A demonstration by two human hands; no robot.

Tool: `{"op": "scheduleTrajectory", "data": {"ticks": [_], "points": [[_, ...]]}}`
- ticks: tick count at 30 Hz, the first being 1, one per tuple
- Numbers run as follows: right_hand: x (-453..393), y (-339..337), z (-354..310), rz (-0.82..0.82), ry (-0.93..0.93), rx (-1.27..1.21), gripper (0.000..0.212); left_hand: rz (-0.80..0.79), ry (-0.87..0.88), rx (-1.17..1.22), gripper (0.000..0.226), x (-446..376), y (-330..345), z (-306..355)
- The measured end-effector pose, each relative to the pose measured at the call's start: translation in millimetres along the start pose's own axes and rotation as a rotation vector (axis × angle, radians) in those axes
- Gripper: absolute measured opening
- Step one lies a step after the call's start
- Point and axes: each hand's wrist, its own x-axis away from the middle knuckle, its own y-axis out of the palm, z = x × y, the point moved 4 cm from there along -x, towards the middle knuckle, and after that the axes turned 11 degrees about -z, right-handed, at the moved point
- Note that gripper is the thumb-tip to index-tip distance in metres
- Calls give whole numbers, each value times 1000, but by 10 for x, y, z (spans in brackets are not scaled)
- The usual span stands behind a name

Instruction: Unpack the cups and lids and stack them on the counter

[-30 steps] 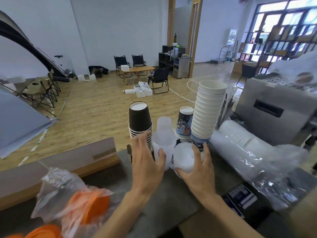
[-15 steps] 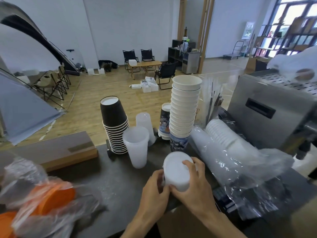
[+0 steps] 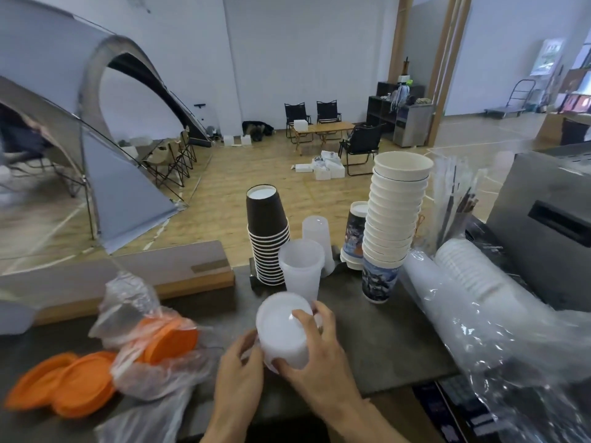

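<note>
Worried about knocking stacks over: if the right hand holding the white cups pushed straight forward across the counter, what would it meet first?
Probably the upright translucent cup, standing just beyond the right hand and its white cups; depth is uncertain.

Bare counter (image 3: pixel 377 340) right of hands; cup stacks (image 3: pixel 395 219) block rear, orange lids (image 3: pixel 80 388) left, plastic sleeve (image 3: pixel 499 314) right.
</note>
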Motion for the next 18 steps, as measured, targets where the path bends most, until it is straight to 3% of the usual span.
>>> {"op": "scheduleTrajectory", "data": {"ticks": [5, 11, 15, 18], "points": [[-363, 396, -285, -73, -40, -86, 76, 95, 27, 26, 35, -11, -360, 108], [-352, 311, -291, -84, -56, -3, 82, 124, 77, -162, 48, 152, -371, 295], [-219, -106, -223, 93, -87, -61, 66, 244, 235, -406, 59, 334, -423, 708], [-256, -362, -29, 279, 43, -152, 43, 266, 398, -511, 59, 362, -356, 1103]]}}
